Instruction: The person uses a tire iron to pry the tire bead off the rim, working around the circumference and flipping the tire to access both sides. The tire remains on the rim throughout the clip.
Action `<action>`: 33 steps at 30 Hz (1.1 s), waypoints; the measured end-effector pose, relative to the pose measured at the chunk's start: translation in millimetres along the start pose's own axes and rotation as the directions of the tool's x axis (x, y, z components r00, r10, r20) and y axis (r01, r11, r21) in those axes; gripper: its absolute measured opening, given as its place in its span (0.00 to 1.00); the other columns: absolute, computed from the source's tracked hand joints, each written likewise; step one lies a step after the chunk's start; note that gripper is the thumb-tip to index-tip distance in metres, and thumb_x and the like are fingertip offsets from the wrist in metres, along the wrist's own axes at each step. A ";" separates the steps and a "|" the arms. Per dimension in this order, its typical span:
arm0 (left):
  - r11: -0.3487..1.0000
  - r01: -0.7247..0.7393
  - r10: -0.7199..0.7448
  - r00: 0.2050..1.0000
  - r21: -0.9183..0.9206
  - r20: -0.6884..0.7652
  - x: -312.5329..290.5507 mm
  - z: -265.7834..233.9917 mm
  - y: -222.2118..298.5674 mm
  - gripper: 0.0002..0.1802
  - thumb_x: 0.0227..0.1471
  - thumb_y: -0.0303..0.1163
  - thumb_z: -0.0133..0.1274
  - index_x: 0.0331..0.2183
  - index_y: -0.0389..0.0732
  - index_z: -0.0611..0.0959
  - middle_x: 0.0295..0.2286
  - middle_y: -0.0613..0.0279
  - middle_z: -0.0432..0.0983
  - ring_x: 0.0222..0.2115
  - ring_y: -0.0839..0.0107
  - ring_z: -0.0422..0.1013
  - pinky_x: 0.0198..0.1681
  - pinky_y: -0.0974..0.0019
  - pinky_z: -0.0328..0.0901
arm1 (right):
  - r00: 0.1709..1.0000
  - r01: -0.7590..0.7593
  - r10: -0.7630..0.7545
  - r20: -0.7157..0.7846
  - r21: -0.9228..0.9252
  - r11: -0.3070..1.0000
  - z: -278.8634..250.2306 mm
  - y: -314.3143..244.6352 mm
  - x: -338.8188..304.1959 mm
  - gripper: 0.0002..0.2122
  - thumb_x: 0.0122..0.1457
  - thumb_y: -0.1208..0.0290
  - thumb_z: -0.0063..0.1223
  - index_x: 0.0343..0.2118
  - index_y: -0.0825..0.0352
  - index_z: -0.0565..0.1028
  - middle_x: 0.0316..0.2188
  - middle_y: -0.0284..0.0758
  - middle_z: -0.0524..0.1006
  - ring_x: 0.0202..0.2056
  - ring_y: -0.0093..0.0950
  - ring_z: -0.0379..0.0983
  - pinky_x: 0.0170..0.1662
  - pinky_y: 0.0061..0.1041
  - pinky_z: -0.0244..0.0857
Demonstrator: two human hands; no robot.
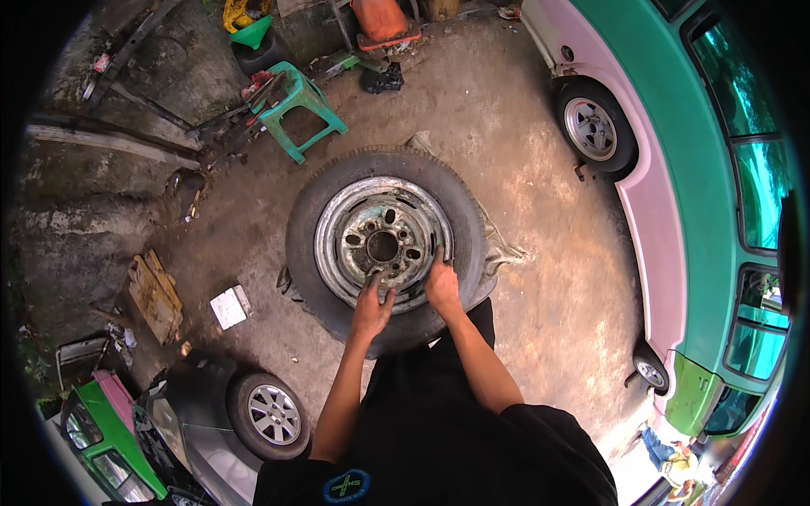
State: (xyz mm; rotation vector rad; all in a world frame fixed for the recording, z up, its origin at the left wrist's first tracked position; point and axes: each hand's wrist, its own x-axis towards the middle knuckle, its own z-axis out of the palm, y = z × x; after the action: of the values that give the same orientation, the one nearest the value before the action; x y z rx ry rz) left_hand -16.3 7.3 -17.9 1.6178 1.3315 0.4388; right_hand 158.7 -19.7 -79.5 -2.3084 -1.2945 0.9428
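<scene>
A wheel (336,237) lies flat in front of me, a dark tyre (469,226) around a worn, dirty steel rim with a round centre hole and several smaller openings. My left hand (371,310) rests on the near part of the rim, its thumb and fingers apart. Over the rim's near right edge, my right hand (441,282) has its fingers stretched out, their dark tips touching the metal. Neither hand shows a tool in it. Whatever lies under the fingers is hidden. Light cloth or sacking (504,253) sticks out from beneath the tyre.
A green plastic stool (295,108) stands beyond the wheel at left. Along the right is a green and pink van (654,160). A dark car's wheel (274,415) is near at left, by a white box (228,309) and a wooden piece (155,295). Another person (675,465) is at lower right.
</scene>
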 end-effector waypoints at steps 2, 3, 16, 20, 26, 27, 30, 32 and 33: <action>1.000 -0.010 0.010 1.000 -0.005 0.012 1.0 -0.5 0.2 0.21 0.53 0.29 0.52 0.50 0.41 0.73 0.47 0.45 0.70 0.48 0.47 0.67 0.52 0.54 0.62 | 0.999 0.021 -0.019 -0.029 0.041 0.999 -0.5 -3.7 10.9 0.32 0.48 0.83 0.47 0.59 0.78 0.54 0.35 0.65 0.73 0.38 0.60 0.72 0.44 0.50 0.67; 1.000 0.003 -0.003 1.000 0.002 0.012 1.7 -1.4 0.5 0.21 0.53 0.29 0.52 0.50 0.41 0.73 0.46 0.45 0.70 0.48 0.47 0.67 0.51 0.54 0.62 | 0.989 0.111 -0.102 -0.111 0.078 0.991 -2.0 -4.3 10.3 0.31 0.48 0.83 0.46 0.58 0.79 0.56 0.33 0.64 0.74 0.38 0.60 0.71 0.43 0.51 0.66; 0.999 -0.040 0.041 0.999 -0.002 0.034 12.4 1.1 10.1 0.21 0.53 0.28 0.53 0.50 0.38 0.73 0.48 0.47 0.71 0.52 0.51 0.66 0.55 0.57 0.59 | 0.997 -0.007 0.008 0.076 -0.005 1.000 -6.3 -6.1 32.6 0.31 0.48 0.85 0.46 0.59 0.73 0.54 0.37 0.65 0.73 0.39 0.58 0.73 0.43 0.48 0.69; 0.996 -0.094 0.094 0.995 -0.004 -0.025 14.5 0.9 7.3 0.21 0.53 0.29 0.53 0.50 0.39 0.73 0.45 0.45 0.71 0.48 0.47 0.67 0.51 0.54 0.62 | 0.998 -0.026 0.030 0.059 -0.059 0.998 -10.3 5.5 -7.3 0.34 0.45 0.85 0.47 0.60 0.78 0.55 0.31 0.64 0.74 0.38 0.58 0.73 0.41 0.49 0.68; 0.998 -0.055 0.055 0.999 0.021 0.001 8.7 6.9 -4.5 0.21 0.53 0.29 0.52 0.50 0.39 0.73 0.46 0.44 0.71 0.49 0.45 0.67 0.52 0.54 0.61 | 0.984 0.090 -0.074 -0.161 0.097 0.991 -1.6 5.0 4.1 0.34 0.44 0.85 0.49 0.59 0.79 0.55 0.28 0.64 0.73 0.35 0.58 0.73 0.39 0.51 0.67; 0.999 -0.041 0.041 0.999 0.017 -0.002 7.3 6.8 -5.4 0.21 0.53 0.29 0.52 0.50 0.39 0.73 0.46 0.44 0.71 0.49 0.45 0.66 0.52 0.54 0.61 | 0.974 0.106 -0.097 -0.204 0.032 0.994 0.4 3.7 6.5 0.34 0.45 0.84 0.49 0.59 0.79 0.56 0.27 0.63 0.74 0.34 0.58 0.73 0.39 0.51 0.67; 1.000 -0.025 0.025 1.000 0.016 -0.014 7.4 3.7 -6.1 0.21 0.53 0.29 0.53 0.50 0.39 0.73 0.47 0.46 0.71 0.50 0.47 0.67 0.53 0.55 0.61 | 0.999 0.010 -0.007 -0.049 0.073 0.997 -2.3 4.5 3.4 0.32 0.46 0.84 0.47 0.59 0.79 0.56 0.28 0.63 0.74 0.35 0.59 0.73 0.39 0.51 0.67; 0.999 -0.026 0.027 0.999 0.022 -0.024 6.7 2.9 -5.3 0.20 0.53 0.28 0.53 0.50 0.39 0.74 0.47 0.48 0.72 0.50 0.51 0.68 0.54 0.57 0.61 | 0.999 -0.035 0.034 -0.028 -0.023 0.999 -7.0 6.3 -7.6 0.32 0.47 0.84 0.46 0.59 0.78 0.55 0.29 0.62 0.75 0.36 0.58 0.73 0.39 0.50 0.68; 0.999 -0.036 0.037 0.999 0.025 -0.025 7.1 3.5 -4.9 0.20 0.53 0.28 0.53 0.50 0.39 0.74 0.47 0.48 0.72 0.50 0.51 0.68 0.54 0.57 0.61 | 0.999 -0.008 0.007 -0.032 -0.040 0.999 -8.7 5.6 -7.5 0.32 0.47 0.84 0.45 0.59 0.79 0.55 0.29 0.61 0.75 0.36 0.58 0.73 0.39 0.50 0.68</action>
State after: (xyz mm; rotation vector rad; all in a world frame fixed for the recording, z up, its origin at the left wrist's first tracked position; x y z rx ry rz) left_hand -13.9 11.9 -25.7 1.6637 1.3324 0.4682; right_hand 165.4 -28.7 -73.5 -2.3503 -1.3046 0.8867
